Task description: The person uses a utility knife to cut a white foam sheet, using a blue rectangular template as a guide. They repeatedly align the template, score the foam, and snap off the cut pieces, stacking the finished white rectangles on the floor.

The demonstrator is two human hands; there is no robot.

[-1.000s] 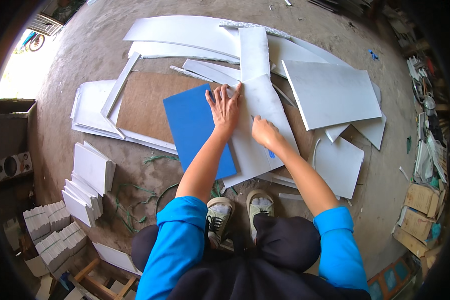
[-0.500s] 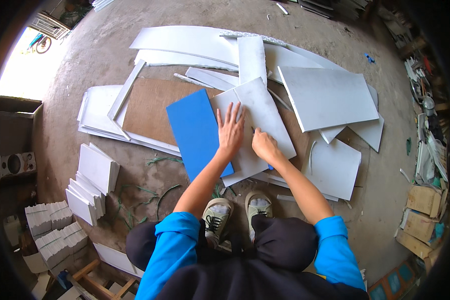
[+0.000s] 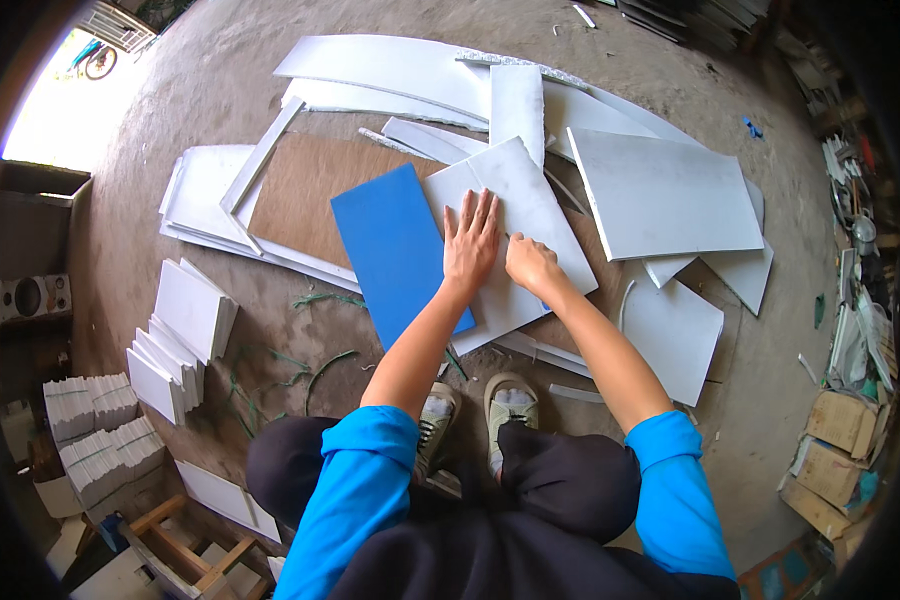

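My left hand (image 3: 472,245) lies flat with its fingers spread on a white foam-like board (image 3: 545,235). Along its left side is a smooth blue rectangular board (image 3: 395,250), which overlaps the white one. My right hand (image 3: 533,265) is closed in a fist just to the right, over the same white board. In it is a blue-handled cutter (image 3: 546,305), mostly hidden by the fingers; its blade cannot be made out. Under these boards lies a brown wooden sheet (image 3: 305,205).
White sheets and strips lie around, with a thick white panel (image 3: 665,195) at right. Stacked white pieces (image 3: 185,310) stand at left near green string scraps (image 3: 325,378). Cardboard boxes (image 3: 835,425) line the right wall. My shoes (image 3: 510,405) are close below the boards.
My left hand has slid slightly right across the white board, closer to my right fist. The right fist has shifted a little away from me. The whole view has tilted slightly.
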